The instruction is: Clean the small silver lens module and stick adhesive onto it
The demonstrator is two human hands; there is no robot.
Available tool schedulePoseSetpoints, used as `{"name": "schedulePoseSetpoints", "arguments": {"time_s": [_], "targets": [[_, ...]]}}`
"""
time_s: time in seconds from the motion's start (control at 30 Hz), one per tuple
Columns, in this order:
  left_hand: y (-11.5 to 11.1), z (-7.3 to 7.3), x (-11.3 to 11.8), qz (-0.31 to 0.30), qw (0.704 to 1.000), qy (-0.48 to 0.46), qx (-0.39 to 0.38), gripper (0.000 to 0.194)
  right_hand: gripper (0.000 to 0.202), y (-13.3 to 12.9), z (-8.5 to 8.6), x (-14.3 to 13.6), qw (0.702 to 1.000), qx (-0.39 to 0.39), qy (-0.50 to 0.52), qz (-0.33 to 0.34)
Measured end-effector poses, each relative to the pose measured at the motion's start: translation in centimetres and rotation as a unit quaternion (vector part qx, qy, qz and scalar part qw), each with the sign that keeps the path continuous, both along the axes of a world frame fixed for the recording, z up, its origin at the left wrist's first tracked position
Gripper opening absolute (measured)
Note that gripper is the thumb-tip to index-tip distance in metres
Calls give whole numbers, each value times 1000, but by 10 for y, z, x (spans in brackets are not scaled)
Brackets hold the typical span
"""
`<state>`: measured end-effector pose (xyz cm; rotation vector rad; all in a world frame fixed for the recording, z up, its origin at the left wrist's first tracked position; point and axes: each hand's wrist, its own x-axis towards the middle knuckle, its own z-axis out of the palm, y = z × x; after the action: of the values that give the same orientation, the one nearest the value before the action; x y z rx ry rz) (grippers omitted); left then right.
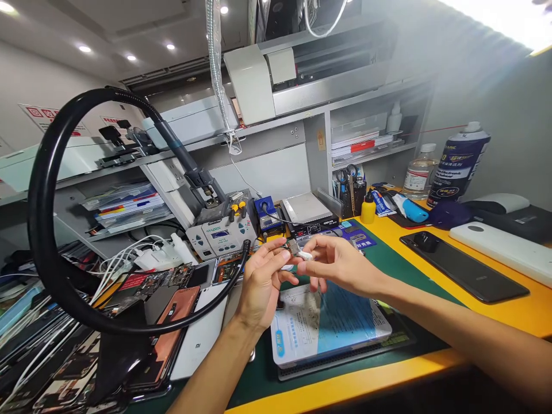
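In the middle of the view, my left hand pinches a small circuit board between thumb and fingers. A grey metal-looking part shows on the board. My right hand comes in from the right, its thumb and fingers closed on a small white piece that meets the board's edge; its exact kind is too small to tell. Both hands are raised over a blue and white printed pad, which lies on the green mat.
A black flexible hose loops over the left side, its end near my left hand. Stripped phones and boards crowd the left. Behind stands a grey control unit. On the right are a black phone, a yellow bottle and a spray can.
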<state>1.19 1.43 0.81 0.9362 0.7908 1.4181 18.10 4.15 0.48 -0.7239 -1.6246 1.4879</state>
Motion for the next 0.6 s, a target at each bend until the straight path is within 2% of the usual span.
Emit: {"name": "schedulePoseSetpoints", "arguments": {"time_s": [0.2,0.37,0.6], "targets": [[2,-1,1,5,1000,-2,-8,36,31,0,-3,1,997,65,-33,-30],[3,-2,2,17,1000,-5,-11,33,27,2,-2,1,986,124,-55,-99],[5,-3,1,33,999,3,-8,31,29,3,-1,1,999,19,9,-37]]}}
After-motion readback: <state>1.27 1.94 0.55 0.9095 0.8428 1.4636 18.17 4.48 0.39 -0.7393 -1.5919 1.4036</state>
